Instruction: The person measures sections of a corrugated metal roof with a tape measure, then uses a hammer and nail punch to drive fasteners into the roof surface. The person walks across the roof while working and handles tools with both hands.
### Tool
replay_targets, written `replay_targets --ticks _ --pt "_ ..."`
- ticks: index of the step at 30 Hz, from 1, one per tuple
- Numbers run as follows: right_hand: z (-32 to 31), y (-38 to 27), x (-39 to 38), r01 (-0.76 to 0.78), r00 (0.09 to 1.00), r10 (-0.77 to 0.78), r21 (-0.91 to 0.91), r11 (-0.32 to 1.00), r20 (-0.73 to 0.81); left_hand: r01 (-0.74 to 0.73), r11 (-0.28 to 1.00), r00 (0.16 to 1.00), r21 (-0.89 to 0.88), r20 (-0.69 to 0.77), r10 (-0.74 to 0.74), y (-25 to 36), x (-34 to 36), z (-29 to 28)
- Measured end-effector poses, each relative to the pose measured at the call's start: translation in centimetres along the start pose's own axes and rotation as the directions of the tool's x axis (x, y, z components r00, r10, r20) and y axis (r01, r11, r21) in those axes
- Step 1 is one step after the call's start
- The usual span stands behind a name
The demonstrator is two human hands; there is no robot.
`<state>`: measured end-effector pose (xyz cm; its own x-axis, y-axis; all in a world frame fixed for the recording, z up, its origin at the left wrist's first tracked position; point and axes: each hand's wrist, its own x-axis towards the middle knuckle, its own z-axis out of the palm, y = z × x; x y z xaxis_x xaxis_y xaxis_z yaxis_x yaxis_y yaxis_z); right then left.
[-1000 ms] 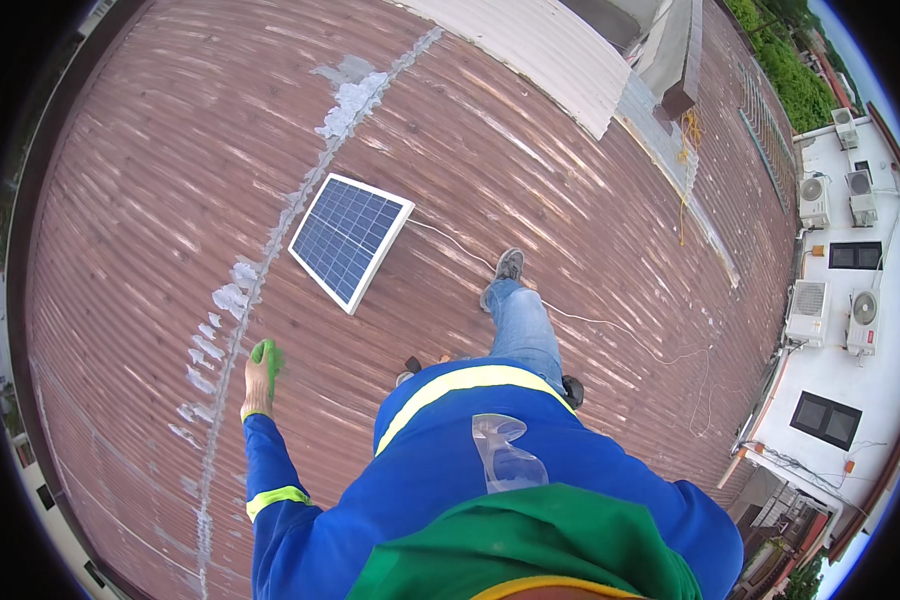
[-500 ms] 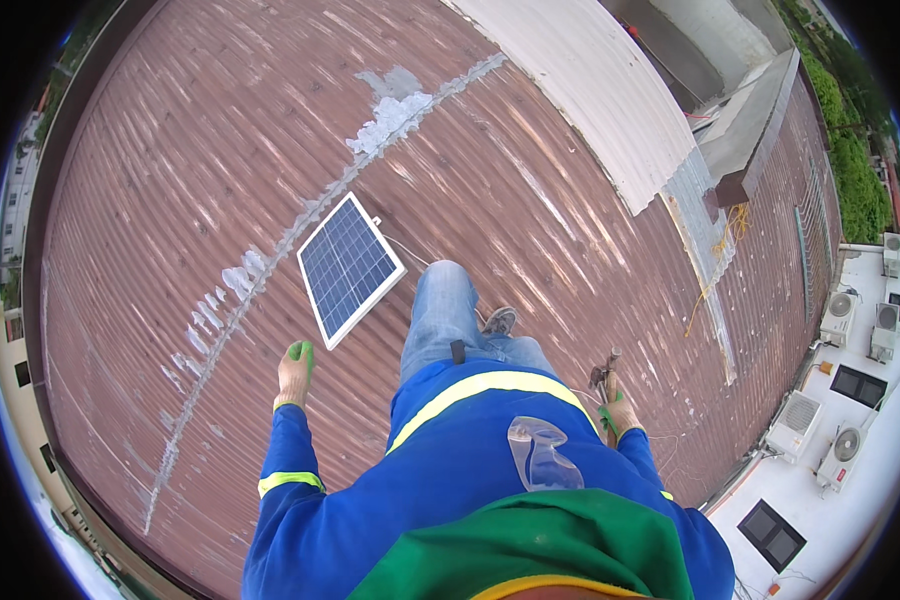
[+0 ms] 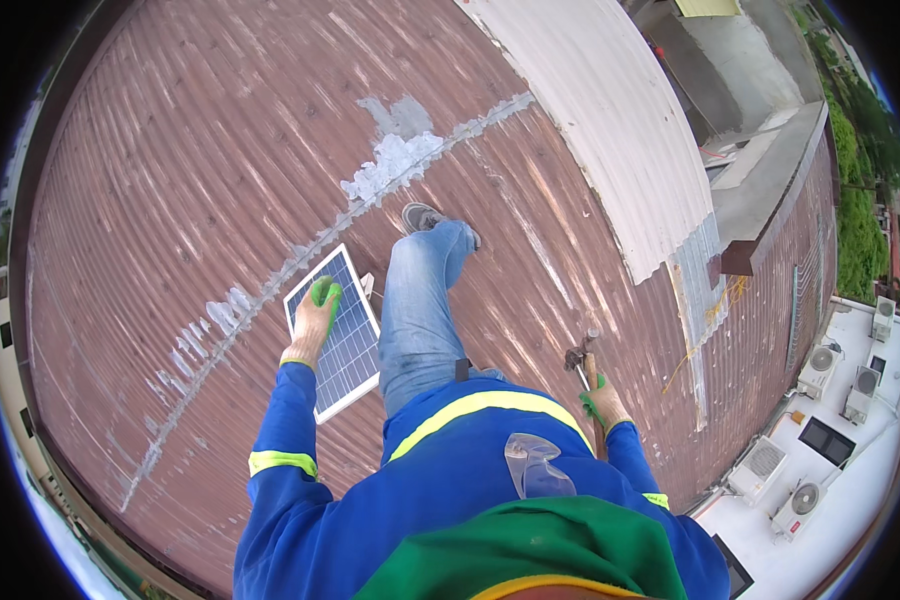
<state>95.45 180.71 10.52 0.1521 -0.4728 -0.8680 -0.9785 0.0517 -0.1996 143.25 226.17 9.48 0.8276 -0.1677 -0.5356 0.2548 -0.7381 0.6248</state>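
A solar panel (image 3: 353,340) with dark blue cells and a white frame lies on the brown corrugated roof, just left of my leg. My left hand (image 3: 313,322), in a pale glove with green fingertips, hangs over the panel and hides part of it. Its fingers are curled in, with nothing showing in them; I cannot tell if it touches the panel. In my right hand (image 3: 607,402), gloved alike, is a hammer (image 3: 592,375) with a wooden handle, head up. A thin metal piece beside the handle is too small to name.
A patched grey seam (image 3: 305,258) crosses the roof ahead, near my forward shoe (image 3: 422,217). Pale roofing sheets (image 3: 600,130) and a concrete gutter (image 3: 775,180) lie at the far right. A yellow cord (image 3: 727,300) hangs there. Several air-conditioner units (image 3: 760,468) stand below the roof's right edge.
One leg has stepped forward, its shoe now close to the seam. My left hand has gone from beside the panel to over it. The hammer stays in my right hand.
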Motion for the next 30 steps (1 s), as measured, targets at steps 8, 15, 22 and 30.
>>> replay_targets --ticks 8,15,22,30 --pt "-3.4 -29.3 13.7 0.316 0.923 -0.385 -0.607 0.729 0.017 -0.351 0.701 0.907 0.621 0.412 0.090 18.4 12.4 6.4" --pt "-6.2 -48.4 8.0 0.154 0.979 -0.131 -0.149 0.977 0.155 -0.281 0.744 0.773 0.606 0.603 -0.199 23.0 18.0 4.3" --pt "-8.1 -55.2 4.2 0.021 0.955 -0.071 0.173 0.985 0.288 -0.140 0.867 0.793 0.479 0.578 -0.191 26.1 25.0 -5.3" --pt "-9.1 -62.7 5.0 0.011 0.927 -0.082 0.194 0.981 0.366 0.253 0.940 0.964 -0.230 -0.025 -0.265 22.0 20.8 -20.0"
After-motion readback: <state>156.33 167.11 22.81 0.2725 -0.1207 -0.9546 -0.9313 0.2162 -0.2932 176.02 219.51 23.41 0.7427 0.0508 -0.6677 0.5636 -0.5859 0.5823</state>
